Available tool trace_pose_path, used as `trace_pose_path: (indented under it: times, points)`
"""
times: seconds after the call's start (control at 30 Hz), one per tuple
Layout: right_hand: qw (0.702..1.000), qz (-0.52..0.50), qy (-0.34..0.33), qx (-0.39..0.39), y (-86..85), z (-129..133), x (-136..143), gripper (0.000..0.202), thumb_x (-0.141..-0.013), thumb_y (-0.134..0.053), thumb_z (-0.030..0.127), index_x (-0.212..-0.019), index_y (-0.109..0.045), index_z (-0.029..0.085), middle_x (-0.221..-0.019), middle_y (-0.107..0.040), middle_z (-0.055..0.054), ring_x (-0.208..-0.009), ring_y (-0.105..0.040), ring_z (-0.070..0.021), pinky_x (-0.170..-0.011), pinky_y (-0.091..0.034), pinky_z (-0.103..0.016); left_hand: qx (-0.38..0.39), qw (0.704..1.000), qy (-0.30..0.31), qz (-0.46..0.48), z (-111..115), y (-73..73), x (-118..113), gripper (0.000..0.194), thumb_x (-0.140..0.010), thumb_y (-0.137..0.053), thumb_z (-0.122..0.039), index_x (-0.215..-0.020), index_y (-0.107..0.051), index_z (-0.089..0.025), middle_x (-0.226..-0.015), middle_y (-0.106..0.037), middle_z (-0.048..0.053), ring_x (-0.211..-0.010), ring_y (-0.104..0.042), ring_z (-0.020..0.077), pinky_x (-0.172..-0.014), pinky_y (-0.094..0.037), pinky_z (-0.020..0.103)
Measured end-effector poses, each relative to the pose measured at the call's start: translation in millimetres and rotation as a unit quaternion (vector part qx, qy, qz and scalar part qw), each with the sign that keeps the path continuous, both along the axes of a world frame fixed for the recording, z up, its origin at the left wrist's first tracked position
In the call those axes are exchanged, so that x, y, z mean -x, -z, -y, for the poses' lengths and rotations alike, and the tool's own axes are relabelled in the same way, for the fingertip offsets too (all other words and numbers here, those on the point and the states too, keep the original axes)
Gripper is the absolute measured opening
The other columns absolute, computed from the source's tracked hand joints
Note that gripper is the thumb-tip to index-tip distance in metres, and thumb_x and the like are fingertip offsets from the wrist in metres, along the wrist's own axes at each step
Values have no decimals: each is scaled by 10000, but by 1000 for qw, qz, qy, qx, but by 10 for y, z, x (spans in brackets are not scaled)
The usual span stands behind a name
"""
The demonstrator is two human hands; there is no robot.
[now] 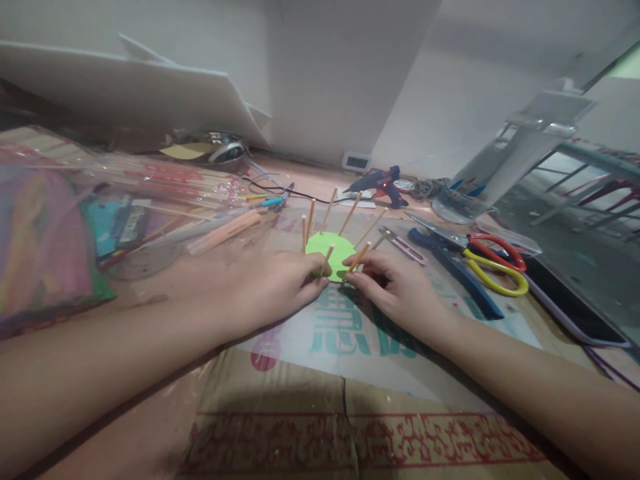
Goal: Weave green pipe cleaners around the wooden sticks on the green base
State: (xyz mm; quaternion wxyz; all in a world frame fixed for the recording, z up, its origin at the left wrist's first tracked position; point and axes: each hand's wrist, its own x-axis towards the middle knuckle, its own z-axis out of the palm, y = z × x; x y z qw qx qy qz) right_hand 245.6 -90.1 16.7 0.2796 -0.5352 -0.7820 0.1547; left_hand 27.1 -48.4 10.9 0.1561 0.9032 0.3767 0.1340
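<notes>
A round bright green disc [333, 250] lies on a printed plastic sheet [295, 340], with several thin wooden sticks [351, 213] standing around its edge, some leaning outward. My left hand [280, 280] is at the disc's near left edge, thumb and fingers pinched on one of the short sticks. At the near right edge, my right hand [390, 280] pinches another stick [360, 257] between thumb and forefinger. That stick tilts to the right. The fingertips of both hands are close to each other but apart.
Behind the disc sits a blue glue gun [383, 185]. Scissors [490, 263], dark blue pliers [457, 273], small snips [403, 245], a phone [575, 300] and a clear container [500, 160] are at right. Bagged sticks [165, 180] lie left.
</notes>
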Motion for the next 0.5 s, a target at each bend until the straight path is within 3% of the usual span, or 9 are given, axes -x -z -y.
trace_pose_path:
  times: [0.33, 0.5]
  points:
    - [1000, -23, -4, 10, 23, 2, -7, 174, -930, -578, 313, -1062, -618, 207, -756, -714, -10, -640, -648, -160, -596, -447, -284, -9, 1000, -1, -7, 7, -12, -10, 220, -946, -489, -343, -985, -679, -238, -920, -747, 19, -823, -684, 222, -663, -407, 306]
    - [986, -150, -52, -47, -29, 123, 10, 202, -951, -534, 214, -1117, -430, 263, -607, -560, 76, -502, -561, -121, -467, -396, -241, -5, 1000, 9, 5, 5, 9, 24, 219, -951, -491, -359, -1009, -671, -249, -865, -735, 2, -762, -667, 195, -623, -389, 287]
